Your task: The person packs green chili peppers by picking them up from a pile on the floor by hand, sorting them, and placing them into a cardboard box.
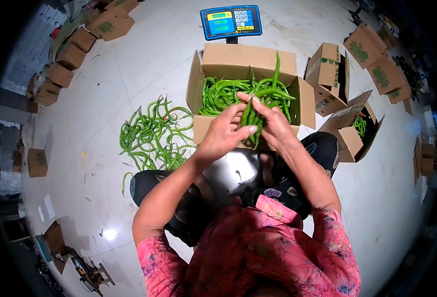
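Both of my hands are together over the front part of an open cardboard box (249, 53) that holds many long green peppers (223, 96). My left hand (224, 132) has its fingers curled round a small bunch of green peppers (252, 119) from the left side. On the right, my right hand (273, 121) grips the same bunch, with a curved pepper lying across its fingers. Some peppers in the bunch point down below the hands. A loose pile of green peppers (146, 133) lies on the floor left of the box.
Behind the box stands a scale display (231, 23). To the right are a cardboard box (322, 76) and a tilted open one (349, 141) with green peppers inside. More boxes (110, 24) line the left and right edges. My knees flank the box's near side.
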Demonstrator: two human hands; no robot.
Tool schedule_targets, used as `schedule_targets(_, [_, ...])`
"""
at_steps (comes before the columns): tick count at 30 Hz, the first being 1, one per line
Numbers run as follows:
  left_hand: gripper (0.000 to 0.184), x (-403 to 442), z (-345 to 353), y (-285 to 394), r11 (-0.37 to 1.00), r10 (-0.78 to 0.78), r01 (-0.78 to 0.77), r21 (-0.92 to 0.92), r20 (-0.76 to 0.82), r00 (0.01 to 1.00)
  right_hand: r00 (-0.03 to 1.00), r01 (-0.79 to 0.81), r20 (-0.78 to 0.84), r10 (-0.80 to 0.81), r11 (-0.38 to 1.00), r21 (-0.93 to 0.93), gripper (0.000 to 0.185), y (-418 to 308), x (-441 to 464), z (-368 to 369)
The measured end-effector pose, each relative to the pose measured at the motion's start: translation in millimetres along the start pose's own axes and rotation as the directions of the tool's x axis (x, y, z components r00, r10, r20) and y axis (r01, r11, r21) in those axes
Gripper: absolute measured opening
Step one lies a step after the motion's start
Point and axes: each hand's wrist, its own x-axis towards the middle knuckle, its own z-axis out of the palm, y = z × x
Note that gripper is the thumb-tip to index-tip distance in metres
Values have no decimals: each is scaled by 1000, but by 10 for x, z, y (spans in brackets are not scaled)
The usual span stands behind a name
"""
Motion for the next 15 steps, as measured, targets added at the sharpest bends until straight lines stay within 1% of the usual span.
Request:
schedule_targets(2, [60, 2, 88, -76, 975, 50, -25, 222, -107, 993, 998, 14, -66, -22, 993, -113, 46, 86, 27, 50])
schedule_targets(3, [66, 4, 132, -114, 944, 75, -18, 329, -160, 984, 997, 37, -68, -45, 992, -124, 47, 143, 37, 65])
schedule_targets(4, [65, 15, 151, -156, 939, 116, -42, 341, -199, 973, 997, 71, -22, -74, 990, -118, 49, 189, 35, 63])
schedule_targets(5, [64, 27, 174, -183, 933, 157, -65, 354, -237, 959, 997, 60, -32, -65, 989, -135, 50, 213, 38, 72])
schedule_targets(6, [60, 37, 177, -189, 934, 173, -74, 350, -260, 950, 998, 50, -41, -57, 987, -150, 51, 221, 40, 73])
schedule_targets(7, [56, 53, 175, -173, 938, 164, -61, 340, -284, 945, 1000, -24, -18, 21, 985, -171, 54, 211, 51, 51])
schedule_targets(8, [53, 68, 173, -156, 943, 155, -48, 331, -307, 939, 996, -87, -44, 80, 976, -197, 58, 211, 44, 48])
schedule_targets(10, [44, 101, 142, -113, 954, 83, 27, 298, -351, 933, 998, -4, -59, -9, 975, -224, 58, 250, 9, 115])
schedule_targets(11, [31, 120, 122, -80, 950, 115, 1, 314, -351, 929, 993, 27, -99, -56, 962, -270, 54, 187, -56, 197])
schedule_targets(13, [27, 189, 53, -48, 981, -96, 151, 125, -368, 925, 1000, -11, 13, 15, 969, -246, 52, 202, -3, 39])
schedule_targets(14, [25, 221, 10, -35, 974, -199, 225, 29, -362, 911, 996, -31, 71, 50, 971, -236, 51, 206, 20, -19])
schedule_targets(15, [20, 238, -42, -24, 981, -139, 179, 77, -366, 920, 999, -22, 33, 32, 962, -273, 49, 230, 1, -56])
